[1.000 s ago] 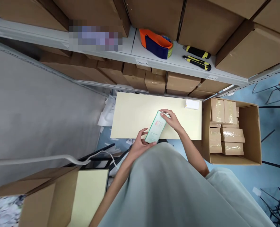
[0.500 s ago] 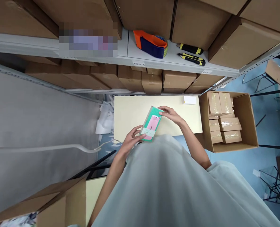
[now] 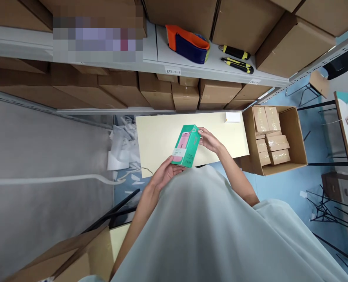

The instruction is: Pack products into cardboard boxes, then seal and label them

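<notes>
Pinches green box [image 3: 189, 145] with left hand [image 3: 164, 173] at its 7 o'clock, right hand [image 3: 210, 141] at 2, risking a drop through uneven grip.

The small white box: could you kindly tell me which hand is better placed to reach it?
Probably the right hand: it is nearer the white box, on the same side of the green box, while the left hand supports the green box's near end.

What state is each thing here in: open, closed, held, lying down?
Green box: tilted, held; looks closed.
Left hand: gripping the box's lower end.
Right hand: at its upper side, grip unclear.
Large carton: open, partly filled.
Small boxes: taped, inside the carton.
White box: lying on the table.
Utility knives: lying on the shelf.
</notes>
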Demonstrator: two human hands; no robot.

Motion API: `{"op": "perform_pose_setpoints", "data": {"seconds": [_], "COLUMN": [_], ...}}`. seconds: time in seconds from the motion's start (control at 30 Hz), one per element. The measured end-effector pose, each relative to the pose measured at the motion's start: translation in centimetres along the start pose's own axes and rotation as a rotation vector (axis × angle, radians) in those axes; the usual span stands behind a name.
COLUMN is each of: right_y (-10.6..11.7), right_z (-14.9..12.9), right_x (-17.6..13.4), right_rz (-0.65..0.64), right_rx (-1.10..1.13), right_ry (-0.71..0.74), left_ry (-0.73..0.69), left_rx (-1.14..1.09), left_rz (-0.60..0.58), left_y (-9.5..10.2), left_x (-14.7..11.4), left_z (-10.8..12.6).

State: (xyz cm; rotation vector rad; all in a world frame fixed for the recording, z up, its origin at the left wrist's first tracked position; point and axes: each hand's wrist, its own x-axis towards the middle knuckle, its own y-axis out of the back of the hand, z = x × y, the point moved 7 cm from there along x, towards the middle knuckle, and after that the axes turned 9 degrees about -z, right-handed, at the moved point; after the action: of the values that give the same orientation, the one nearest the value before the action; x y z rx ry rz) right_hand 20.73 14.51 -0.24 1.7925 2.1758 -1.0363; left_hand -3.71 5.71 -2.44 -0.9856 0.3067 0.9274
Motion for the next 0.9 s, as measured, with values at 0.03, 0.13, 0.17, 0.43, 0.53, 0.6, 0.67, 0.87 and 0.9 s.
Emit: {"op": "perform_pose_setpoints", "data": {"seconds": [0.03, 0.13, 0.17, 0.43, 0.53, 0.6, 0.67, 0.87, 0.9], "right_y": [-0.2, -0.7, -0.9, -1.1, -1.2, -1.4, -1.5, -1.6, -1.6], "right_z": [0.2, 0.8, 1.0, 1.4, 0.8, 0.1, -0.5, -1.0, -1.0], "right_x": [0.0, 0.1, 0.2, 1.4, 1.3, 1.0, 0.5, -0.6, -0.7], "right_rz": [0.004, 0.05, 0.068, 0.274, 0.306, 0.285, 0.258, 0.249, 0.27], "right_rx": [0.016, 0.025, 0.024, -0.101, -0.176, -0.233, -0.288, -0.472, -0.518], "right_ry": [0.002, 0.008, 0.007, 0.052, 0.088, 0.113, 0.134, 0.202, 0.217], "left_ry": [0.024, 0.052, 0.04, -0.108, -0.131, -0.125, -0.13, -0.112, -0.09], "left_rx": [-0.003, 0.026, 0.056, 0.253, 0.222, 0.193, 0.179, 0.314, 0.363], "left_rz": [-0.016, -0.034, -0.029, 0.155, 0.148, 0.121, 0.084, 0.093, 0.121], "left_y": [0.2, 1.0, 1.3, 2.8, 2.6, 2.3, 1.9, 0.0, -0.3], "left_x": [0.0, -0.2, -0.3, -0.9, -0.8, -0.8, -1.0, -0.5, -0.2], "left_z": [-0.1, 0.0, 0.3, 2.4, 2.3, 2.0, 1.9, 1.6, 1.4]}}
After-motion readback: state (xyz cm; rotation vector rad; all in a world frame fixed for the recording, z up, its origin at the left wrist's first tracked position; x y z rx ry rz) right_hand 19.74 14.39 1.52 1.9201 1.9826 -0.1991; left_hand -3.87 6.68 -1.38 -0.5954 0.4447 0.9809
